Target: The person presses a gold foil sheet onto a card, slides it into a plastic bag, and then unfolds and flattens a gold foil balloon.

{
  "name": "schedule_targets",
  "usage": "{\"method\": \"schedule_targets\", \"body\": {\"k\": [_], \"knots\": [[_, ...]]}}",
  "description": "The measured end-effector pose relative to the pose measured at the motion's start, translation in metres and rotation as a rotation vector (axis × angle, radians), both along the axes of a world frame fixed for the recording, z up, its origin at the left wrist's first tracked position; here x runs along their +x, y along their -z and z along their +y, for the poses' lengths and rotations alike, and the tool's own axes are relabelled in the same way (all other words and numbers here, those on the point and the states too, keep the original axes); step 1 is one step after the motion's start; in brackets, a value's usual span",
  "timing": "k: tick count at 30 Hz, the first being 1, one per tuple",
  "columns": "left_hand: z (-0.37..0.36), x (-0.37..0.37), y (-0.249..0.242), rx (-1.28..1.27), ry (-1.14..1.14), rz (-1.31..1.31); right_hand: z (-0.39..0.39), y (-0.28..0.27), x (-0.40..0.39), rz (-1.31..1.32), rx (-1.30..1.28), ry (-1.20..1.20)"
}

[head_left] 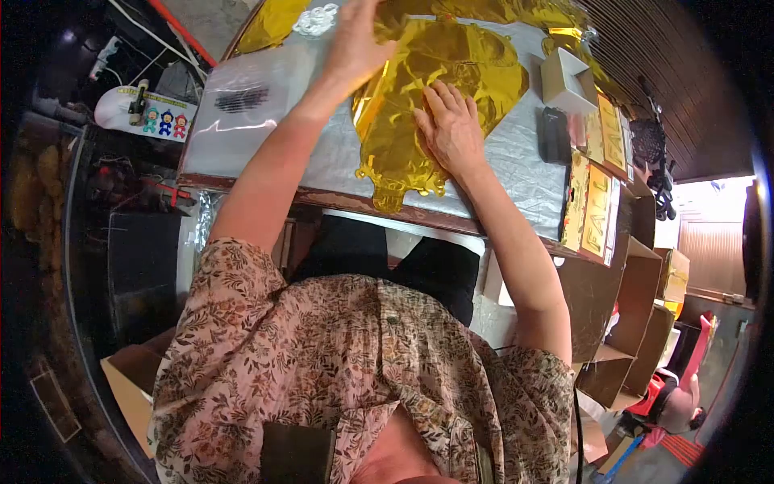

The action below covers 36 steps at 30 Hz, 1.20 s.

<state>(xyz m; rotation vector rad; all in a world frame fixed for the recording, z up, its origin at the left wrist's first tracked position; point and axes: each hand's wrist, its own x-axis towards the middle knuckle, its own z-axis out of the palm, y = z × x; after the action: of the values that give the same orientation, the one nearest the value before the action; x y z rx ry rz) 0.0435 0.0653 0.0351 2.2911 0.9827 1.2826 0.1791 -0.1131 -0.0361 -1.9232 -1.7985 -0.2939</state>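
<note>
A flat piece of shiny gold foil (403, 137), which looks like an uninflated foil balloon, lies creased on the table in front of me. Small tabs and curled bits line its near edge. My right hand (451, 133) rests on it with palm down and fingers slightly spread. Above the foil's left side is my left hand (355, 50), thumb apart from the fingers; its fingertips reach the top edge of the view and are partly blurred. I see nothing held in it. More gold foil (492, 10) lies along the far side of the table.
Clear plastic bags (242, 101) are stacked at the table's left, with white rings (316, 19) beyond. To the right stand a white open box (568, 81), a dark block (553, 135) and printed packages (595, 211). Cardboard boxes (637, 298) fill the right side. Another person (681, 403) is farther off.
</note>
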Motion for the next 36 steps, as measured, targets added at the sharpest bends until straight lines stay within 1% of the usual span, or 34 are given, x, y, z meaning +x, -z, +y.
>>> {"method": "schedule_targets", "body": {"k": [1, 3, 4, 6, 7, 9, 10, 11, 13, 14, 15, 17, 18, 20, 21, 23, 33, 35, 36], "knots": [[-0.021, 0.008, -0.012, 0.007, 0.041, -0.159, 0.000, -0.001, 0.000, 0.002, 0.005, -0.001], [-0.009, 0.019, 0.011, 0.158, 0.176, 0.095, -0.001, -0.002, 0.000, -0.001, 0.009, -0.003], [-0.014, 0.026, 0.016, 0.156, 0.173, 0.090, -0.001, -0.002, 0.000, -0.007, 0.008, 0.000], [-0.028, 0.041, 0.023, -0.009, 0.321, 0.005, -0.001, -0.003, -0.001, -0.018, 0.004, -0.006], [-0.031, 0.045, 0.027, -0.010, 0.314, 0.000, -0.001, -0.005, -0.002, -0.015, 0.002, 0.000], [-0.032, 0.049, 0.033, -0.102, 0.507, -0.064, -0.001, -0.009, -0.004, -0.014, 0.003, 0.003], [-0.038, 0.043, 0.023, -0.264, 0.637, -0.041, -0.002, -0.009, -0.004, -0.005, -0.009, -0.002], [-0.034, 0.039, 0.021, -0.262, 0.636, -0.042, -0.002, -0.010, -0.004, 0.005, -0.020, -0.004], [-0.025, 0.028, 0.016, 0.011, 0.812, 0.000, -0.001, -0.008, -0.004, 0.000, -0.012, -0.001], [-0.026, 0.021, 0.013, 0.010, 0.782, -0.086, -0.002, -0.008, -0.004, -0.005, -0.007, 0.004], [-0.017, 0.011, 0.014, 0.011, 0.789, -0.084, -0.002, -0.008, -0.003, -0.003, -0.006, 0.012], [0.009, -0.011, 0.024, -0.047, 0.557, 0.048, -0.003, -0.009, -0.004, -0.010, -0.009, 0.012], [0.017, -0.017, 0.030, -0.048, 0.560, 0.051, -0.002, -0.008, -0.003, -0.009, 0.008, 0.005], [0.029, -0.026, 0.042, 0.011, 0.465, 0.192, -0.003, -0.010, -0.004, -0.001, 0.007, 0.000], [0.033, -0.026, 0.048, 0.011, 0.461, 0.191, -0.003, -0.012, -0.005, 0.005, 0.007, -0.006], [0.039, -0.023, 0.057, 0.243, 0.450, 0.259, -0.002, -0.014, -0.006, 0.008, 0.004, -0.009], [0.032, -0.017, 0.066, 0.162, 0.428, 0.262, -0.003, -0.017, -0.007, -0.005, -0.023, -0.005], [0.034, -0.016, 0.071, 0.196, 0.425, 0.267, 0.000, -0.020, -0.005, -0.005, -0.017, -0.007], [0.033, -0.018, 0.080, 0.164, 0.425, 0.269, -0.002, -0.017, -0.006, -0.001, -0.022, -0.011]]}}
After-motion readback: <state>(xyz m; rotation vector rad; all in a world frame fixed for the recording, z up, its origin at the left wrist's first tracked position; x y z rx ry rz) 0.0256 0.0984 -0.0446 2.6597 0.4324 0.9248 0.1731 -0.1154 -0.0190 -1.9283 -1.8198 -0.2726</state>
